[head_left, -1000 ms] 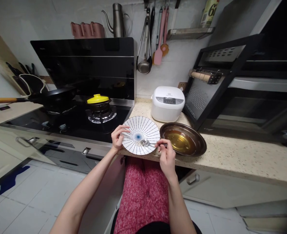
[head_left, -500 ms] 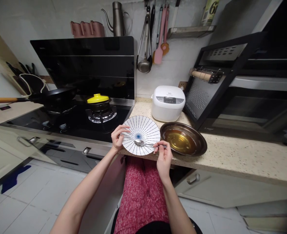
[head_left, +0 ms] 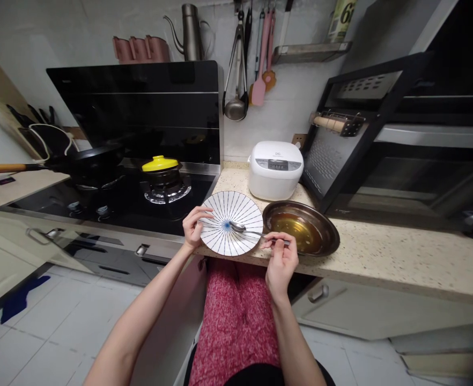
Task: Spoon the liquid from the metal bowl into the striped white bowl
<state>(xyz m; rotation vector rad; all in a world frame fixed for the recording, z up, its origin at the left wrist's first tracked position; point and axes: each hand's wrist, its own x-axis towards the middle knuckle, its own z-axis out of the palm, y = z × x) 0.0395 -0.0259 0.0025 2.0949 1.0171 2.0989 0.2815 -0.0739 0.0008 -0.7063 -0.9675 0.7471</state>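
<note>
A white plate with thin dark lines radiating from a blue centre lies on the counter near its front edge. At the plate's left rim is my left hand, its fingers over the edge and gripping it. My right hand is closed round the handle of a metal spoon. The spoon's head is over the middle of the plate, and I cannot tell whether it touches. Just right of the plate stands a wide brown metal bowl with yellowish liquid inside; the right hand is before its near left rim.
Behind the bowl sits a white rice cooker. On the left, the black gas stove carries a pot with a yellow lid and a wok with a wooden handle. A black rack with an oven stands right.
My right hand has moved right with the spoon, whose head has shifted right and slightly up from the plate's lower middle. My left hand stays on the plate's rim.
</note>
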